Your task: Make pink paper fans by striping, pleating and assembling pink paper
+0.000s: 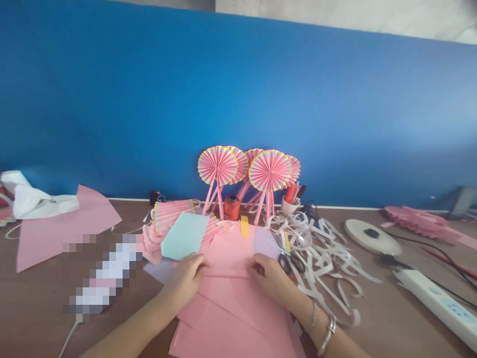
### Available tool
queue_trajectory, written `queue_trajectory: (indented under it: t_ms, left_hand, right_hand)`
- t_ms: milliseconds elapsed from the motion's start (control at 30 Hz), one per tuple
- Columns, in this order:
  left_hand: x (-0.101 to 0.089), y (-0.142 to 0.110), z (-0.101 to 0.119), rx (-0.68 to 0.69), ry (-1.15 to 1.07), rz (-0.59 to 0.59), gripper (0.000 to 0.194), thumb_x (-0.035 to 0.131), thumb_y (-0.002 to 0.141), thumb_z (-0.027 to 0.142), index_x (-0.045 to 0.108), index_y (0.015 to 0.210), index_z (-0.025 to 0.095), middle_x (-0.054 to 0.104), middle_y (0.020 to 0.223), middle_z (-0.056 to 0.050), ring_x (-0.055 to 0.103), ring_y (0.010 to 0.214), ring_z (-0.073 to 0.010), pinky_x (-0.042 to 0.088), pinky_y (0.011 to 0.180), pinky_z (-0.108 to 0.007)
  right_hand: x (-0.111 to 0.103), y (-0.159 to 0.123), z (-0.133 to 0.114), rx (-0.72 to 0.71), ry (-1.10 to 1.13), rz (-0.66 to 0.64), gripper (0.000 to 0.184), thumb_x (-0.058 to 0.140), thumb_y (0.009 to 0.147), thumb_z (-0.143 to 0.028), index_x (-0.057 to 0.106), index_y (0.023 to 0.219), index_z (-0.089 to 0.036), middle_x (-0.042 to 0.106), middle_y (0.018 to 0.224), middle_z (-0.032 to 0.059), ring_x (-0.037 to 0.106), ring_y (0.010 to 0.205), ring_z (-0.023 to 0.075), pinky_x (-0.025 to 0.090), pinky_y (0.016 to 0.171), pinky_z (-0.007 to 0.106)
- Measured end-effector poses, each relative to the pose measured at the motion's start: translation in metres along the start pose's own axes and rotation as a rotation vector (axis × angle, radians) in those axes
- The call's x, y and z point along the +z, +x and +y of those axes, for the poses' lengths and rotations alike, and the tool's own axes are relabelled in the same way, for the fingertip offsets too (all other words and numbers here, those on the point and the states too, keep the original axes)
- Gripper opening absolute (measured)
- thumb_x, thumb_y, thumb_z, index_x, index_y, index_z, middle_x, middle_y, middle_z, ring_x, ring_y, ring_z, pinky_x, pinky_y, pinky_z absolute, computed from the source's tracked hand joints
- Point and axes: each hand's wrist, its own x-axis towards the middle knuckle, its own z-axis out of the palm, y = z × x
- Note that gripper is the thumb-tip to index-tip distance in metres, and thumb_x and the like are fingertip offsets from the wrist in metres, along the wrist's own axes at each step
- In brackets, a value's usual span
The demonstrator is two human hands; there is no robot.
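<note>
A sheet of pink paper [229, 256] lies before me with a straight crease or edge running across it. My left hand [189, 274] pinches its left side, fingers curled in. At its right side my right hand [269, 276] is closed on the paper in the same way, a bracelet and a bangle on that wrist. Beneath and nearer to me is a stack of pink sheets [238, 323], slightly fanned. A light-blue paper piece [185, 235] lies beyond my left hand, and a lilac piece [265, 242] beyond my right. A small yellow strip [244, 226] rests at the far edge.
Round pleated pink fans [270, 170] stand against the blue partition [238, 89]. Tangled white paper strips [320, 258] and black-handled scissors [292, 263] lie at right, near a power strip [439, 303]. A red spool [231, 209] stands mid-back. Large pink paper [59, 233] lies left.
</note>
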Motion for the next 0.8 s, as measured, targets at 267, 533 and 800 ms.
queue_trajectory:
  t_ms: [267, 533, 800]
  left_hand:
    - [-0.0009, 0.0, 0.0018, -0.013, 0.01, -0.01, 0.017, 0.043, 0.081, 0.02, 0.06, 0.08, 0.02, 0.064, 0.084, -0.005, 0.06, 0.084, -0.0207, 0.044, 0.076, -0.033]
    - [0.0006, -0.0001, 0.0014, 0.021, 0.054, -0.003, 0.015, 0.044, 0.081, 0.016, 0.058, 0.079, 0.02, 0.063, 0.083, -0.003, 0.059, 0.082, -0.0194, 0.044, 0.074, -0.031]
    - [0.0013, -0.0042, 0.0073, 0.131, 0.382, -0.002, 0.028, 0.04, 0.085, 0.006, 0.06, 0.095, 0.021, 0.057, 0.09, -0.005, 0.054, 0.088, -0.0216, 0.04, 0.077, -0.034]
  right_hand:
    - [-0.0021, -0.0001, -0.0011, -0.025, 0.0, 0.002, 0.011, 0.046, 0.072, -0.013, 0.047, 0.062, -0.019, 0.05, 0.061, -0.0024, 0.046, 0.059, 0.012, 0.032, 0.056, 0.023]
    - [0.0007, -0.002, -0.0004, -0.025, -0.007, -0.005, 0.011, 0.046, 0.073, -0.011, 0.047, 0.065, -0.019, 0.05, 0.062, -0.0023, 0.047, 0.06, 0.0123, 0.033, 0.057, 0.023]
    - [0.0, -0.0048, -0.0026, -0.12, -0.102, 0.008, 0.018, 0.044, 0.074, -0.004, 0.054, 0.078, -0.018, 0.054, 0.081, 0.0018, 0.05, 0.069, 0.0134, 0.037, 0.063, 0.025]
